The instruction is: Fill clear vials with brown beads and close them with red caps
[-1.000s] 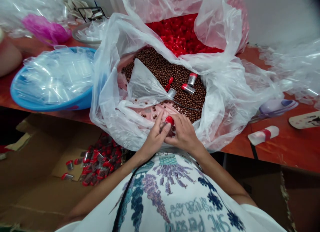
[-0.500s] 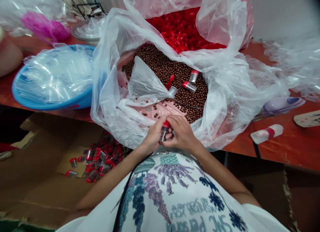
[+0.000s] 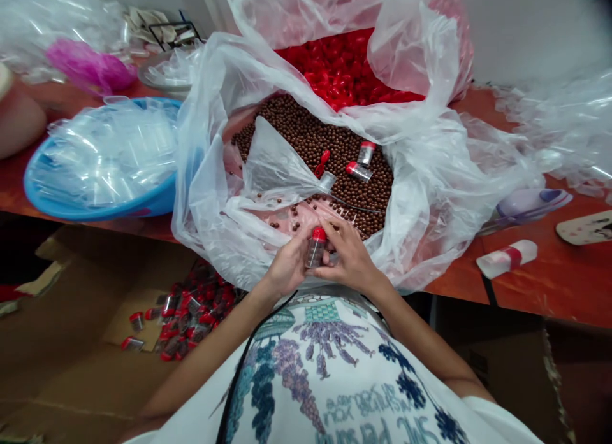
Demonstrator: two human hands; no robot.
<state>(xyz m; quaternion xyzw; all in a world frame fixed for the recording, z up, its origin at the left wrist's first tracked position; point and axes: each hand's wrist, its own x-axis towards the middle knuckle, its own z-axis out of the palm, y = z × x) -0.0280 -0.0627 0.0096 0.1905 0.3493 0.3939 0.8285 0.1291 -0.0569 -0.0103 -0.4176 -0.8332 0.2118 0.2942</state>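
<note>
Between my two hands, at the near edge of a large plastic-lined container [image 3: 210,68], is a small clear jar with a red lid [image 3: 316,248]. My left hand [image 3: 288,262] is closed along its left side, and my right hand [image 3: 348,253] grips it from the right. Beyond them lie many round brown balls [image 3: 306,128]. On the balls rest two red-lidded jars [image 3: 359,171], a red scoop-like piece [image 3: 322,164] and a translucent plastic funnel [image 3: 277,157] with its narrow end to the right.
Behind is a bag of red caps [image 3: 344,62]. A blue basin [image 3: 100,208] of clear plastic pieces stands left. Below left, a cardboard box [image 3: 62,361] holds many red-lidded jars [image 3: 191,313]. To the right on the red table [image 3: 454,281] lies a white packet with a red band [image 3: 507,258].
My fingers have come off the top of the red lid, and more of the jar now shows between my hands. The whole view has shifted slightly.
</note>
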